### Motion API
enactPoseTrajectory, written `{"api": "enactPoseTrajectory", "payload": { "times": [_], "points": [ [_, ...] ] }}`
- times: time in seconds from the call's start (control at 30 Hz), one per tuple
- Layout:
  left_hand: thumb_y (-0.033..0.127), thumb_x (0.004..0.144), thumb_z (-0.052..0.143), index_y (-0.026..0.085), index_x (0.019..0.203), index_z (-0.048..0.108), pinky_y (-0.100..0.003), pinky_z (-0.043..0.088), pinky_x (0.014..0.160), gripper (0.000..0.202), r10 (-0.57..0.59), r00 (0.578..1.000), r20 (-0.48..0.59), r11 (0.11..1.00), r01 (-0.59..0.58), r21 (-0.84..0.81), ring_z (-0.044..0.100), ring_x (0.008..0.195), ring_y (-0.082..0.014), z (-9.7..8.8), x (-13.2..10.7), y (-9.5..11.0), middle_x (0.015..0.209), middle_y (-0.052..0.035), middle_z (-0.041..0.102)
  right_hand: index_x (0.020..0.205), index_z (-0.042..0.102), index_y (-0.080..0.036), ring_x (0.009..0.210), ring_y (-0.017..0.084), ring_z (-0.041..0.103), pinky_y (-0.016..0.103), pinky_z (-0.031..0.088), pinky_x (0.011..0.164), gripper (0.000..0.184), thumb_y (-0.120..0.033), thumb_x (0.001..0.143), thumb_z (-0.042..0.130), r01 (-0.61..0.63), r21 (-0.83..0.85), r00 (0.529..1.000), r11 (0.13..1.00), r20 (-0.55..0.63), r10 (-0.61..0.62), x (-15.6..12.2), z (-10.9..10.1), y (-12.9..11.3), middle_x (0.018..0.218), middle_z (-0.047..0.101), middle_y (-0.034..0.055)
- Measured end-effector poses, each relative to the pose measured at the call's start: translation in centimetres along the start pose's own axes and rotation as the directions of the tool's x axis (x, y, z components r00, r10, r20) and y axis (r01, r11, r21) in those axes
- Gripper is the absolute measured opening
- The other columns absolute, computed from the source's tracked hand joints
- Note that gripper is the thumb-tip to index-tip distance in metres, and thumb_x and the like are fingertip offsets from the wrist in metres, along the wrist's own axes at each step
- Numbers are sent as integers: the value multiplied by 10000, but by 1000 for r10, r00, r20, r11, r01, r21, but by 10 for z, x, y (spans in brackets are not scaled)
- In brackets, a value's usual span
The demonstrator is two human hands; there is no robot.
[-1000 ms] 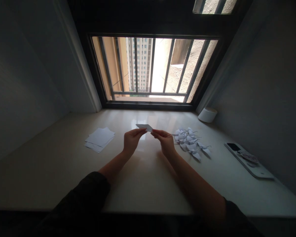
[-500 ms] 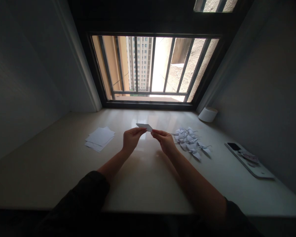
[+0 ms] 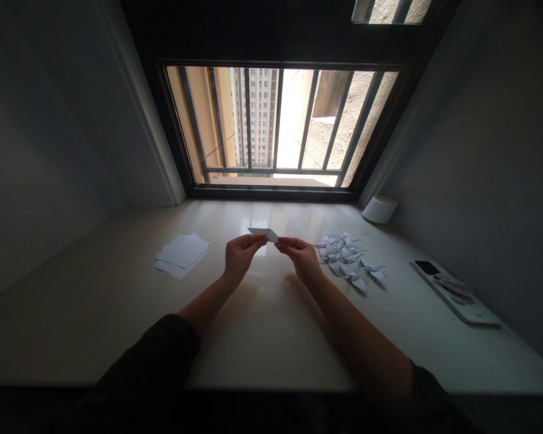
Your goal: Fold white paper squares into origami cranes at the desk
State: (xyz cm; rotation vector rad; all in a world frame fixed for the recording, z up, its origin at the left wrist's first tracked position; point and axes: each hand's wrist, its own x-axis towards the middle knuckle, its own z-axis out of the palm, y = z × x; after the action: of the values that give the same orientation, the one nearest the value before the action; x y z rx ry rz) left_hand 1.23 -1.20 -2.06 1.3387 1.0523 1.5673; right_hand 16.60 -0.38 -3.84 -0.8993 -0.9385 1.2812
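While the left hand [image 3: 241, 255] is pinching the paper [image 3: 263, 231] at six o'clock, the right hand [image 3: 304, 259] is pinching at four, ideally pressing evenly.

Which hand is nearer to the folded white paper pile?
Right: the right hand is just left of the folded white paper pile; the left hand is farther left.
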Motion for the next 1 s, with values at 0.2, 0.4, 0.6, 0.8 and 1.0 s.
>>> {"api": "enactPoseTrajectory", "payload": {
  "times": [0.2,0.4,0.6,0.8,1.0],
  "points": [
    [338,630,748,164,818,726,-371,540,786,258,-1,1000,-16,1000,1,11,678,799,-221,0,-1,1,825,-70,728,742,738,-205,728,212,674,360,524,735,300,-279,466,831,-16,10,1000,1000,9,16,0,0,1,708,727,44],
    [325,644,735,152,810,715,-367,547,776,241,-5,999,-44,1000,5,-9,684,757,-208,2,-2,4,800,-69,727,721,733,-209,721,205,675,359,521,748,278,-251,464,832,-11,35,1000,999,15,11,0,1,1,707,728,35],
    [332,656,728,143,823,702,-370,548,779,254,13,999,-37,1000,-14,-16,687,765,-210,2,-3,2,838,-78,725,732,728,-209,687,168,655,337,508,751,275,-256,482,832,18,31,1000,999,3,-18,-1,4,1,701,724,19],
    [350,649,742,181,880,529,-357,548,726,357,8,999,-32,996,-11,-84,695,717,-214,3,-4,3,712,-40,718,696,705,-204,643,150,636,320,501,714,262,-260,476,835,15,82,1000,997,-17,-14,-1,5,3,674,708,4],
    [329,643,750,219,814,357,-319,537,678,443,3,998,-57,990,-11,-141,696,674,-208,4,-3,5,643,1,701,765,685,-190,714,166,647,329,497,751,301,-296,516,819,72,5,997,997,26,-73,-4,6,-2,732,709,13]
  ]
}}
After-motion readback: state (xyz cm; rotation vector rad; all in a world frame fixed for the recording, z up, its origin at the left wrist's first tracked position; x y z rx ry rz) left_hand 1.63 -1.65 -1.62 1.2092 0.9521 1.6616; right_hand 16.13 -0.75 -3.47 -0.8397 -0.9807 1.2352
